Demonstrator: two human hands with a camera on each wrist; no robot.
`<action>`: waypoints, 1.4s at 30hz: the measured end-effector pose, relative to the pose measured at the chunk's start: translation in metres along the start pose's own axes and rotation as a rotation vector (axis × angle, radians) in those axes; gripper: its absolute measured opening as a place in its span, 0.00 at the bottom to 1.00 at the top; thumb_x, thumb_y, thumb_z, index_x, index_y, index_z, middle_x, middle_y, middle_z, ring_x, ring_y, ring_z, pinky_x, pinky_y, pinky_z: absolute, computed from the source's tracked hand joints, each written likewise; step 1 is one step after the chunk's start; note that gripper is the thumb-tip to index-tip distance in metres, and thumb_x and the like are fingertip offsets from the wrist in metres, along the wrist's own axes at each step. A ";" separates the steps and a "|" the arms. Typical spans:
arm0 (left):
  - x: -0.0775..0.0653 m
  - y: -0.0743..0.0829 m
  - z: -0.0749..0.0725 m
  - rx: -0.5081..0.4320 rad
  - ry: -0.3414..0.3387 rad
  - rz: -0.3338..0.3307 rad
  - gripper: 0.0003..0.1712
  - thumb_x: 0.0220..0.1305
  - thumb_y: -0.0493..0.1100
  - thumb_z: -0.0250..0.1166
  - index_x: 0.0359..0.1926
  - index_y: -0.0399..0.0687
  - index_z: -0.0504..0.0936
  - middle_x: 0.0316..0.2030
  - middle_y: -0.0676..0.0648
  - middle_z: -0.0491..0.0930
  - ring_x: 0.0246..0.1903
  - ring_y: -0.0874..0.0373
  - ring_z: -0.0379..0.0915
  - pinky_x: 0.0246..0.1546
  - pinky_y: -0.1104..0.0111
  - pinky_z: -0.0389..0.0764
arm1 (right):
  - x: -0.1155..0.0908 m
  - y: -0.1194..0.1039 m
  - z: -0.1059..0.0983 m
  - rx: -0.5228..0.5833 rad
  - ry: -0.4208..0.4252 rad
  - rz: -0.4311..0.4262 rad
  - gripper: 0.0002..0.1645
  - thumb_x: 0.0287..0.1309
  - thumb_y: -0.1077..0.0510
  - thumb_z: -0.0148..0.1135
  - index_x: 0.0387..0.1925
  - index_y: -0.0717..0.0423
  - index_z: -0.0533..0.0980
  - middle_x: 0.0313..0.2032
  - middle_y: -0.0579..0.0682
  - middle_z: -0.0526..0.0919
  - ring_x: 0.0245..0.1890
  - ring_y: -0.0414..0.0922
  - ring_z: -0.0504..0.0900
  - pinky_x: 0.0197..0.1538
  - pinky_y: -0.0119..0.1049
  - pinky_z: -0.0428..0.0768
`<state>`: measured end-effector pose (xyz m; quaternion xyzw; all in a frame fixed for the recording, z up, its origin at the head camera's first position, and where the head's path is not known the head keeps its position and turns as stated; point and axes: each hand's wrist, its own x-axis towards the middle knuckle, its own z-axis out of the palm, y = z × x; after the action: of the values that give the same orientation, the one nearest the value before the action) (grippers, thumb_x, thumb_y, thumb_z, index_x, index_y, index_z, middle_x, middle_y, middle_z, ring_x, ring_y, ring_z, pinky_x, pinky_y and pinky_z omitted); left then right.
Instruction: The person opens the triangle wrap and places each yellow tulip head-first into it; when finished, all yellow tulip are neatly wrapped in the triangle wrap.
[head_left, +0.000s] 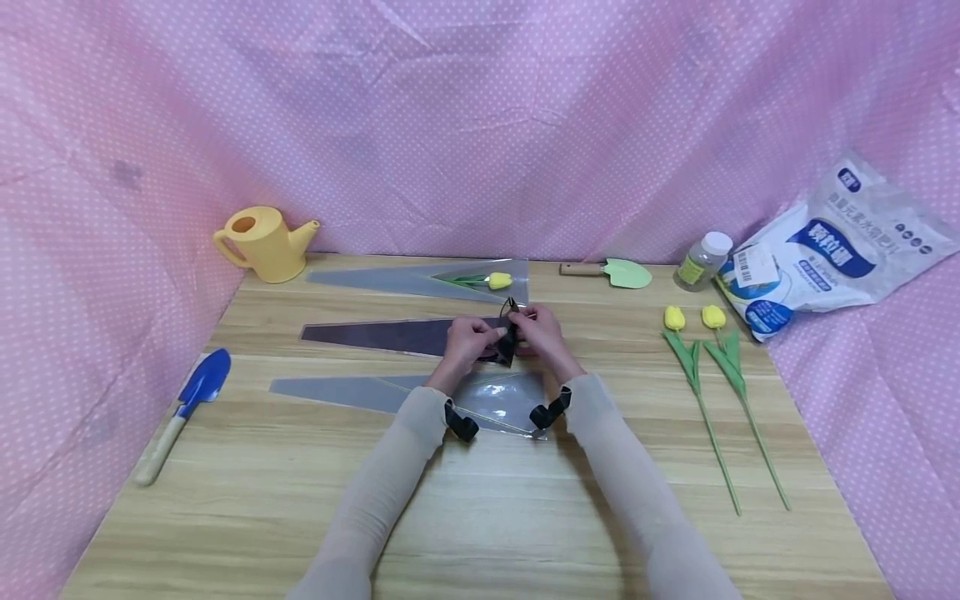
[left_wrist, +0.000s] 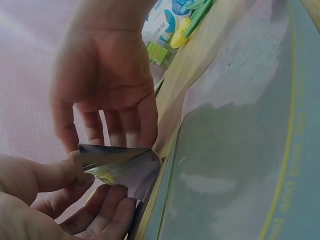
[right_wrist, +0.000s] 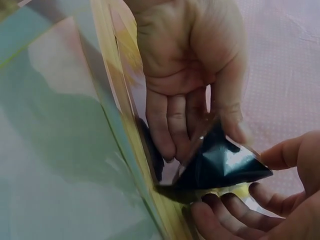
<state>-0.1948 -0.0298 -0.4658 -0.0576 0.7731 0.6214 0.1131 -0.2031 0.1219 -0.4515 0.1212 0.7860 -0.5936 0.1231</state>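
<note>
A dark, see-through flower sleeve (head_left: pixel 375 335) lies flat on the table, its wide mouth lifted and folded up between both hands. My left hand (head_left: pixel 467 343) pinches the film near the mouth from the left. Opposite it, my right hand (head_left: pixel 542 333) pinches the raised edge. The right wrist view shows the shiny dark film (right_wrist: pixel 220 162) bent into a peak between the fingers. Behind it lies a clear sleeve with a yellow tulip (head_left: pixel 498 281) on or in it; which, I cannot tell. Another clear sleeve (head_left: pixel 330 389) lies in front, under the wrists.
Two yellow tulips (head_left: pixel 697 387) (head_left: pixel 742 392) lie on the right. At the back right stand a jar (head_left: pixel 697 265) and a white bag (head_left: pixel 817 250), with a green trowel (head_left: pixel 627 273) nearby. A yellow watering can (head_left: pixel 264 244) and blue trowel (head_left: pixel 204 379) are left.
</note>
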 end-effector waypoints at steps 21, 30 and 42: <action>-0.002 0.005 0.007 -0.090 0.073 -0.036 0.07 0.59 0.34 0.61 0.33 0.33 0.84 0.24 0.46 0.82 0.19 0.59 0.80 0.27 0.63 0.86 | -0.013 0.009 -0.024 0.064 -0.032 0.032 0.15 0.60 0.60 0.58 0.47 0.62 0.73 0.43 0.56 0.80 0.36 0.47 0.84 0.42 0.42 0.86; 0.003 0.008 0.011 0.022 0.084 -0.013 0.04 0.56 0.30 0.60 0.32 0.34 0.81 0.21 0.50 0.76 0.17 0.60 0.74 0.23 0.65 0.84 | -0.008 0.017 -0.031 0.005 -0.028 0.025 0.12 0.60 0.61 0.59 0.44 0.63 0.75 0.33 0.50 0.81 0.29 0.41 0.83 0.33 0.36 0.85; 0.018 0.001 0.010 0.102 0.047 -0.011 0.03 0.54 0.31 0.63 0.29 0.34 0.83 0.16 0.50 0.76 0.10 0.63 0.70 0.12 0.74 0.75 | 0.001 0.026 -0.042 -0.117 -0.013 -0.003 0.09 0.55 0.62 0.63 0.38 0.63 0.79 0.21 0.45 0.82 0.20 0.37 0.78 0.23 0.29 0.77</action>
<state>-0.2115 -0.0194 -0.4718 -0.0707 0.8059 0.5791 0.1010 -0.1972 0.1688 -0.4640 0.1086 0.8187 -0.5477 0.1341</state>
